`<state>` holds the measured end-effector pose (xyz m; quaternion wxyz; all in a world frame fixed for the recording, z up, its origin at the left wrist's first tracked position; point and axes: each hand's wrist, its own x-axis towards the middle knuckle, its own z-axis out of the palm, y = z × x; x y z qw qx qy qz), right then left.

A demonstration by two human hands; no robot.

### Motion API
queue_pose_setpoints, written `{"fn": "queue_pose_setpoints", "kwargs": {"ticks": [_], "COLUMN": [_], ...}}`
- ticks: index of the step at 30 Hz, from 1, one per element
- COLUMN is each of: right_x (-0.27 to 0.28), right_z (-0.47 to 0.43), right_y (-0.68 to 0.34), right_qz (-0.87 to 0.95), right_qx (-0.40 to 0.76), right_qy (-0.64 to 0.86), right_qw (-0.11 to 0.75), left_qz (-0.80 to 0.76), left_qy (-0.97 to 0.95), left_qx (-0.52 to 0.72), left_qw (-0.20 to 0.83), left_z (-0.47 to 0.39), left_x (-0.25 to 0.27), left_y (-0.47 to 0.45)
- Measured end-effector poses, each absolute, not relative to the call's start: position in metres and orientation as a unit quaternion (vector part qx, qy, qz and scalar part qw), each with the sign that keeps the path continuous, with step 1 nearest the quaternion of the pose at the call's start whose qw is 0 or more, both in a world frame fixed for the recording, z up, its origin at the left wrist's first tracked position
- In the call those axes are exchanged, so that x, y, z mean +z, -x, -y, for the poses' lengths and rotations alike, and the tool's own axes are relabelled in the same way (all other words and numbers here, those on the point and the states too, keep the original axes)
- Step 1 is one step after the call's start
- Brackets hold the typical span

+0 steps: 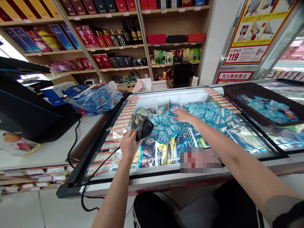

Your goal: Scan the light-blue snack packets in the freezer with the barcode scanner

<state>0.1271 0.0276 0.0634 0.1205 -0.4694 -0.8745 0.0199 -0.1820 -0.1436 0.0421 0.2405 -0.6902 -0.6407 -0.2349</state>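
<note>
My left hand (129,142) is wrapped around the handle of a black barcode scanner (145,128), its head pointing up and to the right. A cable (102,164) trails from it down to the left. My right hand (182,115) reaches out over a spread of small blue packets (163,136) on the freezer's glass top (147,172). Its fingers are stretched out and apart, touching packets at the back of the pile. Whether a packet sits between the fingertips is not clear. More blue packets (215,115) lie to the right of my forearm.
A dark tray (263,122) with similar packets stands at the right. On the left counter (55,155) are a black register terminal (28,101) and a clear plastic bag of blue packets (99,98). Stocked shelves (106,47) line the back.
</note>
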Motion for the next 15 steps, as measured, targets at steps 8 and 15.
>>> {"fn": "queue_pose_setpoints", "kwargs": {"ticks": [8,15], "right_x": [0.052,0.053], "right_z": [-0.038,-0.034], "right_y": [-0.149,-0.18], "right_qz": [0.888,0.73], "right_qx": [0.109,0.223], "right_qy": [0.431,0.557], "right_qw": [0.119,0.328], "left_qz": [0.63,0.605], "left_qy": [0.698,0.719], "left_qx": [-0.242,-0.255], "left_qw": [0.239,0.229], "left_z": [0.139,0.121], "left_x": [0.046,0.046], "left_y": [0.163,0.132]}}
